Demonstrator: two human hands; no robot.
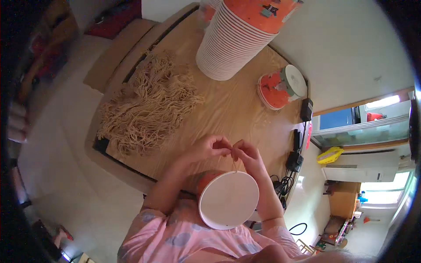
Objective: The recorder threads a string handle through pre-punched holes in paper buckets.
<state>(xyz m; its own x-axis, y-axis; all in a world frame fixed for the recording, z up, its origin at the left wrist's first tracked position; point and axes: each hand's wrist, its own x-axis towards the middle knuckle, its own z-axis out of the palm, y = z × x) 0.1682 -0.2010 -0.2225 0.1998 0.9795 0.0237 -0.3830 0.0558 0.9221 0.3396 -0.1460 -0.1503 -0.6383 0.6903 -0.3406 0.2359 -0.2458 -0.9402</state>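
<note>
My left hand (214, 147) and my right hand (246, 154) meet over the near part of the wooden table. Their fingertips are pinched together on a thin beige string (235, 166). From my fingers the string runs down to the rim of a paper bucket (229, 200), which rests against my body at the table's near edge. Its white round end faces up, and a strip of orange side shows at its left. The exact spot where the fingers grip the string is too small to make out.
A heap of beige strings (153, 103) covers the left of the table (219, 116). A tall stack of paper buckets (234, 48) stands at the far side. An orange and green bucket (280, 87) lies at the right, near black power adapters (294, 161) and cables.
</note>
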